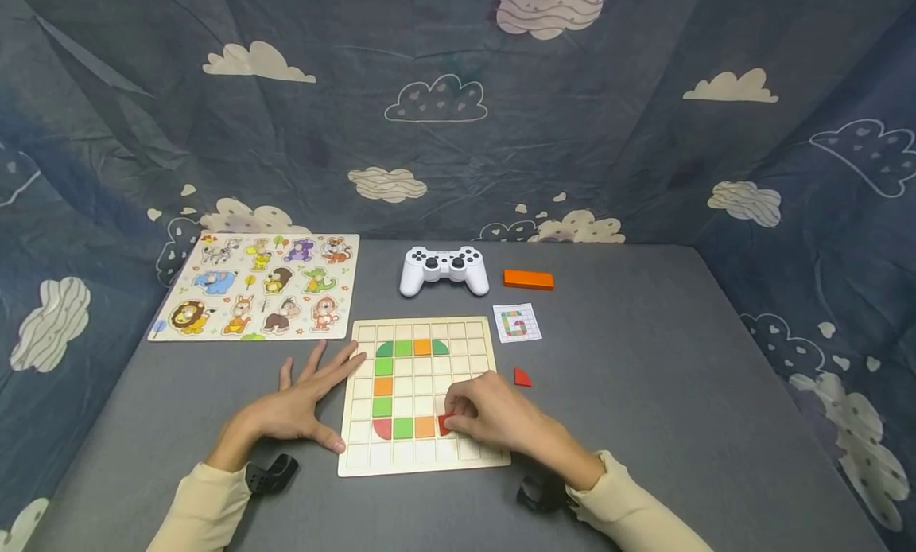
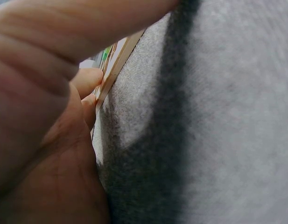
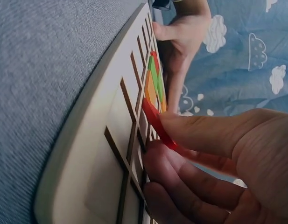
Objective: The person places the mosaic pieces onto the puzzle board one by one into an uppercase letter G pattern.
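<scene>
A wooden grid board lies on the grey table, with green, orange and red tiles set in its squares along a curved outline. My right hand pinches a red tile between thumb and fingers, right at the square beside an orange tile in the lower row. My left hand has its fingers spread, with fingertips and thumb at the board's left edge. Another red tile, with one rounded side, lies on the table to the board's right.
A small pattern card lies beyond the loose red tile. Behind the board are a white game controller and an orange block. An animal puzzle board occupies the back left, and a cloud-printed cloth hangs behind the table.
</scene>
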Demonstrator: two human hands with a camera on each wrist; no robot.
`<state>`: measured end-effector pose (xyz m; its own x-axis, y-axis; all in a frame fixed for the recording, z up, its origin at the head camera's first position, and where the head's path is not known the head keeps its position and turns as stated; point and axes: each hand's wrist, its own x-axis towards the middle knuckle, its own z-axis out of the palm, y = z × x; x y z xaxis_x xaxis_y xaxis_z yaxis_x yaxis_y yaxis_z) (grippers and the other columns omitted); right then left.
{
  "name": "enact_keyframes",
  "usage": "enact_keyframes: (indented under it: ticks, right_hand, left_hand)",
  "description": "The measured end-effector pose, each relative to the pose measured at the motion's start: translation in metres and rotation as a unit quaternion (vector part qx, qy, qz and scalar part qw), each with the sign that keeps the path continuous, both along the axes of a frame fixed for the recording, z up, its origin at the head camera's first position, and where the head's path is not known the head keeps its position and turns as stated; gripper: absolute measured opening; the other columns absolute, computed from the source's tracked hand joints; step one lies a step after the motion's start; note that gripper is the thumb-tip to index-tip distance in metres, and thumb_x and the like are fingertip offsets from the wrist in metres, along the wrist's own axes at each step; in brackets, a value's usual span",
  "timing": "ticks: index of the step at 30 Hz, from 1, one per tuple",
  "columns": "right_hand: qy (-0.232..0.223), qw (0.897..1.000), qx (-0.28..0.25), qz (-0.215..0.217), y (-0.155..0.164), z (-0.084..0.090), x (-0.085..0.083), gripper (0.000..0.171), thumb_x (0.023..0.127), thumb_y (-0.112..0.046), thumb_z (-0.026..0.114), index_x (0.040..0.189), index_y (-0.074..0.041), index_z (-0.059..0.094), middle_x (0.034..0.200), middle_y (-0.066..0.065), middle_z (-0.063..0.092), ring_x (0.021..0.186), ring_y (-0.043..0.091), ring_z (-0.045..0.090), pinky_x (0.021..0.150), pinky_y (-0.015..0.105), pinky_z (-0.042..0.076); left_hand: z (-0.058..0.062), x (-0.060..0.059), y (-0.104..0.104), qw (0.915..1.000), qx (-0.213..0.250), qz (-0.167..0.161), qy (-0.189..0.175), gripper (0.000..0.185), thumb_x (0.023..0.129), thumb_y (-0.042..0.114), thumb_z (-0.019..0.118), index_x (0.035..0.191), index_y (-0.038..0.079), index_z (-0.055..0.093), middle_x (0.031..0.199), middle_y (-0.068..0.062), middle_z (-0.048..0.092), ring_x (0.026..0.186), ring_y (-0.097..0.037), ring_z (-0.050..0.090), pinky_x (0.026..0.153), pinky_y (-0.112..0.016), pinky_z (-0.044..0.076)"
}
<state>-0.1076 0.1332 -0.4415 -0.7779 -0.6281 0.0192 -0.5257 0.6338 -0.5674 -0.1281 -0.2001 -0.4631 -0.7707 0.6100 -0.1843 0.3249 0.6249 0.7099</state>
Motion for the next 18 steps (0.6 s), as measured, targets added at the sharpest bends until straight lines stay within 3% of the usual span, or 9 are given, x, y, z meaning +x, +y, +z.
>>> enact_keyframes:
  ticks: [8, 18]
  right_hand:
    - [0.027, 0.999, 0.022, 0.003, -0.0034, 0.0003, 0.0013, 0.014, 0.084, -0.021, 0.081, 0.078, -0.019, 0.068, 0.065, -0.014, 0.056, 0.061, -0.003, 0.048, 0.058, 0.015, 0.042]
    - [0.032, 0.998, 0.044, 0.036, 0.0012, 0.005, 0.0019, 0.009, 0.08, -0.013, 0.081, 0.086, -0.014, 0.075, 0.069, -0.012, 0.059, 0.064, 0.001, 0.049, 0.062, 0.015, 0.042]
  left_hand:
    - [-0.0002, -0.0017, 0.0003, 1.0, -0.005, 0.002, -0.001, 0.127, 0.06, 0.049, 0.089, 0.162, 0.018, 0.019, 0.17, -0.011, 0.0, 0.149, -0.047, -0.023, 0.101, -0.078, -0.023]
    - [0.0003, -0.001, 0.0014, 0.9999, -0.009, 0.004, -0.007, 0.127, 0.06, 0.048, 0.09, 0.162, 0.018, 0.019, 0.17, -0.01, 0.0, 0.149, -0.045, -0.025, 0.102, -0.076, -0.024]
